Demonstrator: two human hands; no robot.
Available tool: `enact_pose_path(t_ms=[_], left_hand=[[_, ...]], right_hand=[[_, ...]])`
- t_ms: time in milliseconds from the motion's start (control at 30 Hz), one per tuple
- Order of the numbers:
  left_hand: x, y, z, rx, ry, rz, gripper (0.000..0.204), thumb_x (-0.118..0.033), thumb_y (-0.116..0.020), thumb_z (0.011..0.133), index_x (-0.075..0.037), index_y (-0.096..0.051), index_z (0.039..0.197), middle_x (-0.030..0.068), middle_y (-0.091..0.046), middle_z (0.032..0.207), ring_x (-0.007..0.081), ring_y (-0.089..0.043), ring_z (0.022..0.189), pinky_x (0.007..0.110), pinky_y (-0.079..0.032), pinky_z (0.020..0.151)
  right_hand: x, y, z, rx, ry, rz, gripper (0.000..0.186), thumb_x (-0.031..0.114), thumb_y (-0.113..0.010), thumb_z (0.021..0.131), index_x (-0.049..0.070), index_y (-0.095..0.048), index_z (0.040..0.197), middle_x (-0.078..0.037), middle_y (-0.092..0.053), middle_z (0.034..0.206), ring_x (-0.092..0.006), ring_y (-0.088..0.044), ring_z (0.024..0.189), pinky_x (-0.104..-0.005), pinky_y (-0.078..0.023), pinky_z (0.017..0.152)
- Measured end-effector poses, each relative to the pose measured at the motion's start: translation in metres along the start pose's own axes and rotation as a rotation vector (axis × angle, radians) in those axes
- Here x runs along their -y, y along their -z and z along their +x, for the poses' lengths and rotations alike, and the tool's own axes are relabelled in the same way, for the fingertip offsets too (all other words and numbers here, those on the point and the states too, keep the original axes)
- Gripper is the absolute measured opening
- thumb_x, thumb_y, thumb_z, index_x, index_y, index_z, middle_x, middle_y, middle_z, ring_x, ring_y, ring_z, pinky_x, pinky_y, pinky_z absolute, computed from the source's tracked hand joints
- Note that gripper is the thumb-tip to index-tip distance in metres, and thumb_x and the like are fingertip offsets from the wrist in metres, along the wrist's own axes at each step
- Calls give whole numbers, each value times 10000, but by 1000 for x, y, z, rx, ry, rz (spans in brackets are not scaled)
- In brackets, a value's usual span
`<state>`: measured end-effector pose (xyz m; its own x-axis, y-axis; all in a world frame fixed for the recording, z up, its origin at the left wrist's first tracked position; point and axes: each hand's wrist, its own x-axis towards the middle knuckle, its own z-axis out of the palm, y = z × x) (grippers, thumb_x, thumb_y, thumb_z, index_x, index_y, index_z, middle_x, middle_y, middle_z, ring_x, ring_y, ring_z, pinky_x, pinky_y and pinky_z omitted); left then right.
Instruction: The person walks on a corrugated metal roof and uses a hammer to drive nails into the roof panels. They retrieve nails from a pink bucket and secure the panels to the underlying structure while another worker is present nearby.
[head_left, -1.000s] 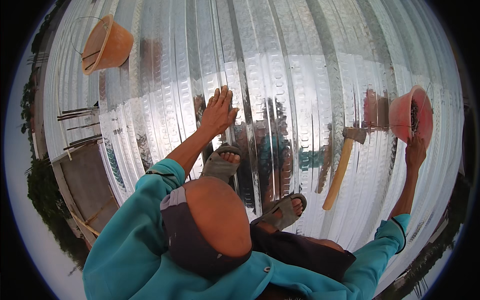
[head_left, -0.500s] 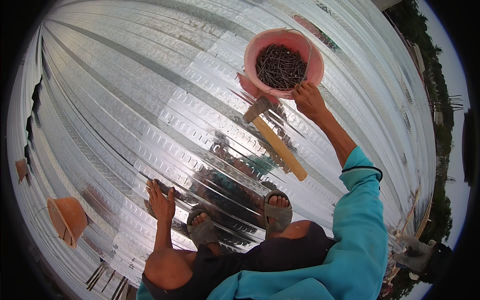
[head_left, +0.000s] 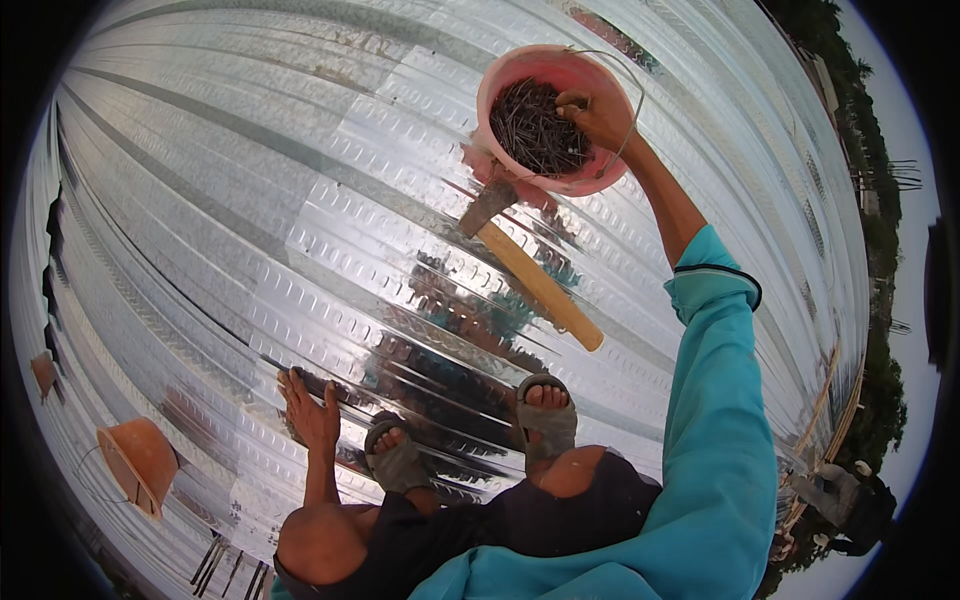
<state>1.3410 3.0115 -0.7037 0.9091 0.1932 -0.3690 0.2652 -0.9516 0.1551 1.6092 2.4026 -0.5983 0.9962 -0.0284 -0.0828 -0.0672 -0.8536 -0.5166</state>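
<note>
My right hand (head_left: 598,118) reaches inside a pink bucket (head_left: 497,82), over the dark nails (head_left: 540,130) heaped in it. Its fingers are curled together at the edge of the heap, and what they hold, if anything, is too small to make out. Below the bucket lies a hammer (head_left: 540,284) with a dark metal head and a pale wooden handle, untouched. My left hand (head_left: 314,412) rests on the shiny ribbed metal sheet (head_left: 330,250), fingers stretched out, beside my left foot.
An orange bucket (head_left: 140,460) lies tilted on the sheets at the left, with a small orange-brown piece (head_left: 43,375) farther out. Ribs run across the whole metal surface. Another person (head_left: 845,500) is at the lower right edge, near long poles (head_left: 825,430); trees stand beyond.
My right hand has gone from the bucket's rim into the bucket, onto the nails. The wire handle has swung outward to the right. My left hand stays flat on the sheet.
</note>
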Motion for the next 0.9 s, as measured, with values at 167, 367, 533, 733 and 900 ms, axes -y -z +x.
enact_pose_path(t_ms=[167, 367, 533, 733, 900], left_hand=[[4, -5, 3, -39, -61, -60, 732, -397, -603, 975, -58, -327, 1562, 215, -211, 1658, 439, -199, 1523, 567, -236, 1199], [3, -16, -15, -197, -87, -275, 587, -259, -616, 978, -44, -440, 1495, 230, -248, 1638, 432, -253, 1504, 534, -265, 1198], [-2, -9, -31, -295, -30, -348, 560, -238, -611, 978, -49, -455, 1482, 216, -234, 1645, 434, -285, 1487, 536, -308, 1176], [8, -16, -46, -317, -5, -345, 535, -200, -612, 957, -34, -479, 1449, 221, -256, 1636, 453, -338, 1453, 553, -357, 1136], [3, -24, -44, -289, -27, -355, 541, -153, -611, 937, -23, -478, 1445, 236, -278, 1623, 454, -369, 1432, 538, -385, 1114]], right_hand=[[1, -36, 35, -53, 335, -308, 229, 85, -653, 815, 113, -755, 1019, -95, -690, 1075, -335, -650, 1021, -422, -515, 891], [16, -56, 45, -114, 527, -551, 327, 103, -679, 728, 132, -741, 1047, -84, -643, 1187, -305, -603, 1133, -408, -502, 927], [24, -28, 26, -445, 119, -314, 295, 126, -693, 767, 110, -728, 1059, -122, -694, 1066, -312, -672, 967, -413, -532, 852], [18, -27, 15, -130, 23, -156, 307, 143, -662, 826, 112, -722, 1125, -159, -705, 1056, -338, -680, 915, -427, -535, 861], [-9, -44, 40, -216, 336, -342, 328, 138, -593, 837, 135, -727, 1136, -137, -704, 1071, -337, -639, 1067, -450, -517, 943]])
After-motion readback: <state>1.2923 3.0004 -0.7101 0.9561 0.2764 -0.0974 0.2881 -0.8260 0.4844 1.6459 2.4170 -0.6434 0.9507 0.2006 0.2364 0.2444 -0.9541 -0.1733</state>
